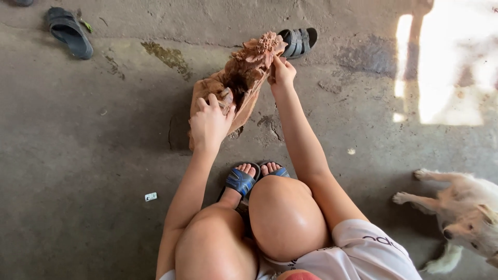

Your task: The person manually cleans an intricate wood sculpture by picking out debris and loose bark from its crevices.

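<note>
A carved wooden piece (pixel 239 85), reddish-brown and covered in rough floral relief, stands tilted on the concrete floor (pixel 93 155) in the upper middle of the frame; its flower-like top leans toward the upper right, its base rests on the floor just above the person's feet. The left hand (pixel 209 124) grips the lower left side of the carving, fingers (pixel 207 101) curled over its edge and clenched on the wood; the right hand (pixel 281 72) is raised at the carved top, fingers (pixel 275 65) pinched against the underside of the flower-like crest, touching it. Whether the right hand holds anything small besides the wood cannot be told.

Below, in the lower middle of the frame, the person's bare knees fill the view; both feet sit in blue slide sandals (pixel 241 181) close together, just below the carving's base; white shorts (pixel 363 251) show at the lower right.

A dark sandal (pixel 69 32) lies alone in the upper left of the frame; a grey strapped sandal (pixel 298 41) lies just behind the carving's top, at the upper middle. A pale dog (pixel 467 212) lies at the right edge, its paws stretched toward the person's leg but apart from it. A small white scrap (pixel 150 196) lies on the floor at the lower left; a bright patch of sunlight (pixel 456 62) covers the upper right.
</note>
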